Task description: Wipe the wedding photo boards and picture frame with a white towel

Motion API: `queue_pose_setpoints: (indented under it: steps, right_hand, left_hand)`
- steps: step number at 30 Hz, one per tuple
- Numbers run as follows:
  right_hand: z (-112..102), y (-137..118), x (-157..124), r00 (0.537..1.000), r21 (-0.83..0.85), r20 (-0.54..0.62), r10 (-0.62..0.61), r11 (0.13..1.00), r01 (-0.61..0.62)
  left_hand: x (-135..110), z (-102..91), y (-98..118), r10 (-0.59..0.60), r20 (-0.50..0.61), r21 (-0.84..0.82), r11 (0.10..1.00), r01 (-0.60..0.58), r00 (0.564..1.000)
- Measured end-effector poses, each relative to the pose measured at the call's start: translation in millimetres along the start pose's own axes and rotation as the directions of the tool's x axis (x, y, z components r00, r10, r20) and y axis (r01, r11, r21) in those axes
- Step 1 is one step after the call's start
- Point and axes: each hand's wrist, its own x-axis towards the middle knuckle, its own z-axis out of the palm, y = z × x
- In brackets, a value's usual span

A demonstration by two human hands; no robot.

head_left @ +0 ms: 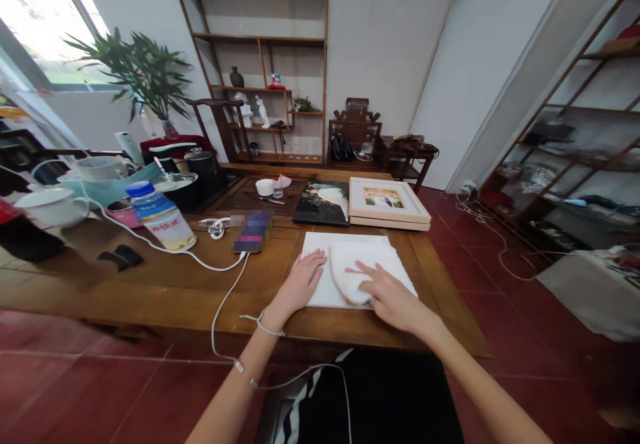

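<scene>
A white flat board [385, 261] lies on the wooden table [200, 291] in front of me. On it rests a folded white cloth [350, 264]. My left hand [303, 281] lies flat and open on the board's left edge, fingers stretched out. My right hand [390, 294] presses down on the near end of the cloth with fingers spread flat. A thin bracelet circles my left wrist.
Behind the board lie a framed photo [387, 202] and a dark photo print [323, 202]. A phone [254, 232] on a white cable, a lying plastic bottle [163, 217], pots and bowls crowd the table's left. Shelves stand behind and at right.
</scene>
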Motion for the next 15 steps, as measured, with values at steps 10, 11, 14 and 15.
queue_pose_setpoints:
  steps: [10,11,14,15]
  right_hand:
    - [23.7,2.5,62.5,0.987,-0.127,-0.147,0.071,0.988,-0.090]
    - [24.3,-5.8,61.4,0.991,-0.124,-0.131,0.028,0.991,-0.044]
    - [18.8,-28.1,47.8,0.991,-0.083,-0.060,-0.116,0.990,0.111]
    - [14.9,-33.7,41.3,0.986,-0.059,-0.026,-0.164,0.985,0.162]
  left_hand:
    - [1.3,-9.6,10.1,0.023,-0.145,-0.090,0.995,-0.036,0.989]
    - [1.7,-10.9,11.5,0.020,-0.179,-0.102,0.994,-0.039,0.984]
    - [1.5,-12.1,12.9,0.008,-0.208,-0.119,0.992,-0.033,0.978]
    - [1.1,-11.7,12.6,0.005,-0.202,-0.122,0.992,-0.030,0.979]
